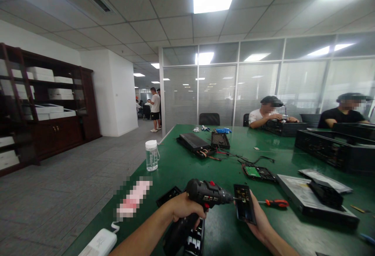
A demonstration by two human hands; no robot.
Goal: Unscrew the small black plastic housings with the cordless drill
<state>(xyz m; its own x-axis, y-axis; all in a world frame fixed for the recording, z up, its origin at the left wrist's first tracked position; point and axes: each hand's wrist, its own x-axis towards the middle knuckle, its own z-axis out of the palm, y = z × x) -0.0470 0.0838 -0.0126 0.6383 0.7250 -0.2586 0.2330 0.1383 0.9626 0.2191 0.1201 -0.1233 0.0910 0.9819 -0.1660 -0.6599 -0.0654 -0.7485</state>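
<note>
Our left hand gripped one drill, right hand one black casing. One screwdriver lay right of both hands.

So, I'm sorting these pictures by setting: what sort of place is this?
Probably an office room used as a workshop: glass partitions suggest the office, while a power drill and an exposed circuit board suggest hardware work.

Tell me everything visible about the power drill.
The power drill is mostly black, apparently plastic, with red accents and pale lettering on its side. Its chuck points toward the picture's right, holding a slim bit that reaches a black panel in the right hand; whether the tip touches is unclear. The left hand grips it over the green table, handle slanting down.
</note>
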